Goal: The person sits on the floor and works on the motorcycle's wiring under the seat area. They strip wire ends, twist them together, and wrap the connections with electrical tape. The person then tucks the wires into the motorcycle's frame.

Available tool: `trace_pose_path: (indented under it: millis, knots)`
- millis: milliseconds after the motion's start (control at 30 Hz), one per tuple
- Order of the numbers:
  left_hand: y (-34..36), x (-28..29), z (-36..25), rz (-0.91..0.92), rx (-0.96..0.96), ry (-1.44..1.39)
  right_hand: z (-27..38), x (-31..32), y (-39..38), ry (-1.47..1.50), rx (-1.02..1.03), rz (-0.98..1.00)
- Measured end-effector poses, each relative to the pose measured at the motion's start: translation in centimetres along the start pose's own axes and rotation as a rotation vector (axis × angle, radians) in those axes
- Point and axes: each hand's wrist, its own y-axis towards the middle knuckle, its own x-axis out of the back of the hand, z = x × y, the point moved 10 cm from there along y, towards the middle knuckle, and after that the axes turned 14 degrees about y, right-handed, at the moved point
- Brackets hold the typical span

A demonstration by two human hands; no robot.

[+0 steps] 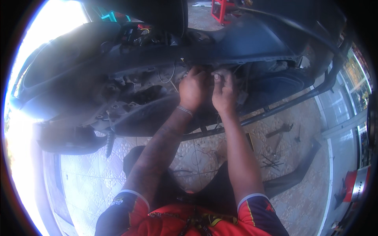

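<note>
The camera sits up on the person's head, left one of a pair, and peers steeply down past the red shirt (169, 226) at the near side. It faces away from the chest, close over the left hand (193, 88) and right hand (225, 94), a little above mid-view. The dark vehicle (252, 43) stretches left to right across the far half; tiled floor (90, 169) shows nearer. The wide lens bows straight lines toward its round black rim.

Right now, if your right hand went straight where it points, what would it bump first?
The right hand would probably meet the long, dark, smooth body panel first, though depth is unclear and it might slip underneath.
</note>
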Motion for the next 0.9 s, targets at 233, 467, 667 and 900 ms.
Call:
trace_pose_path:
  millis: [233,467,667,900]
  knots:
    - [0.1,-0.1,0.1,-0.017,0.026,0.018,-0.5,-0.4,0.7,0.057,0.02,-0.048]
    - [0.1,-0.1,0.1,-0.02,0.09,0.036,-0.9,0.0,1.7,0.013,0.047,-0.034]
    - [0.1,-0.3,0.2,0.0,0.126,0.022,-0.2,-0.7,3.0,-0.07,0.146,-0.007]
    - [0.1,-0.5,0.1,-0.007,0.124,0.051,-0.7,-0.9,4.1,-0.06,0.142,-0.045]
